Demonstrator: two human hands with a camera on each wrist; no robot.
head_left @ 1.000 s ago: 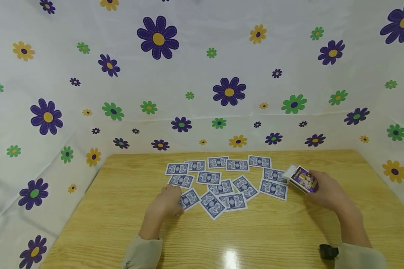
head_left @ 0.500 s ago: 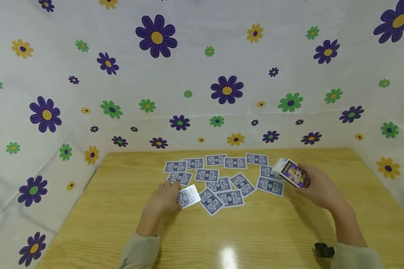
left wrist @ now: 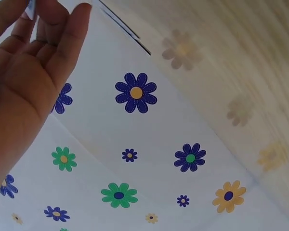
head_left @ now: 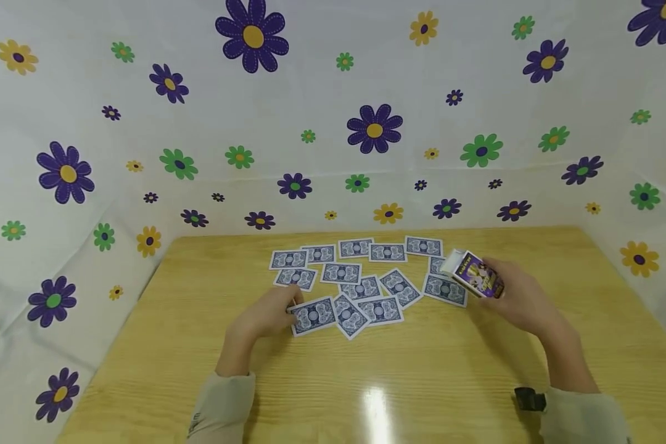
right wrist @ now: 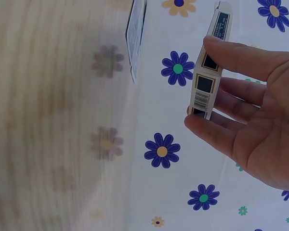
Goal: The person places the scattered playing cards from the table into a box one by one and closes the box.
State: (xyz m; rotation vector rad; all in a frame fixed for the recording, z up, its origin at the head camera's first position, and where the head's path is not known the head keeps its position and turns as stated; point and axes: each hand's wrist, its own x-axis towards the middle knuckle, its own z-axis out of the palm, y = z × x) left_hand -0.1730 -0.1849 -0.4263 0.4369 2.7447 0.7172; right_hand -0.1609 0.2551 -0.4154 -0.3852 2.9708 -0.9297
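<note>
In the head view the left hand (head_left: pixel 266 313) pinches a blue-backed card (head_left: pixel 314 316) by its left end, at the near left of the spread. The left wrist view shows this hand (left wrist: pixel 33 72) with curled fingers and a bit of card (left wrist: pixel 31 6) between them. The right hand (head_left: pixel 524 297) grips a purple card box (head_left: pixel 477 274), its white flap open toward the left, above the right end of the spread. Seen from the right wrist, thumb and fingers of the hand (right wrist: pixel 260 101) hold the box (right wrist: pixel 204 84) by its edges.
Several face-down cards (head_left: pixel 341 272) lie spread on the wooden table (head_left: pixel 322 382), some overlapping. A flowered cloth (head_left: pixel 288 142) stands behind the table and at both sides. A black object (head_left: pixel 530 399) sits at the right sleeve.
The left hand has lifted its card from the table and turned it a little; the card now shows nearly whole. The box has shifted slightly left with the right hand. The head view has tilted down.
</note>
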